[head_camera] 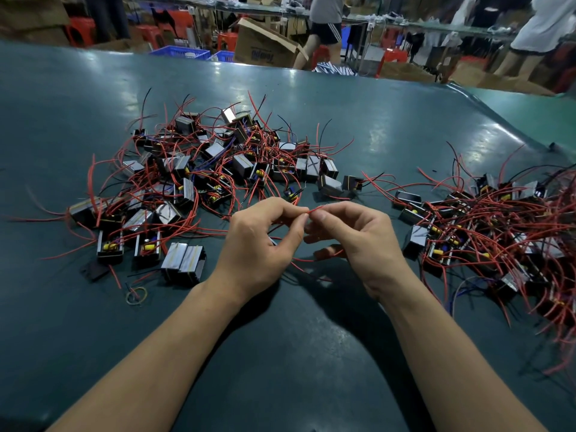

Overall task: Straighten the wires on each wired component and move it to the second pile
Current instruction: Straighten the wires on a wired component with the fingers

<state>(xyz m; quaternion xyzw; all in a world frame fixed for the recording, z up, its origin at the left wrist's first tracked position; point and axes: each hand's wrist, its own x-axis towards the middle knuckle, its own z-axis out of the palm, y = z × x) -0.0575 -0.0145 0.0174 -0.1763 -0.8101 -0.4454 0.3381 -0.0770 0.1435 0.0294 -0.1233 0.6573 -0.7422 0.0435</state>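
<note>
While both hands [307, 232] pinch red wire [314, 209], piles flank them.

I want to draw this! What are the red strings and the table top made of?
The red wires look like thin metal wire in soft matte plastic or rubber coating: they bend and curl freely. The table top looks like a smooth, glossy dark green rubber or vinyl sheet, since lights reflect off it.
</note>
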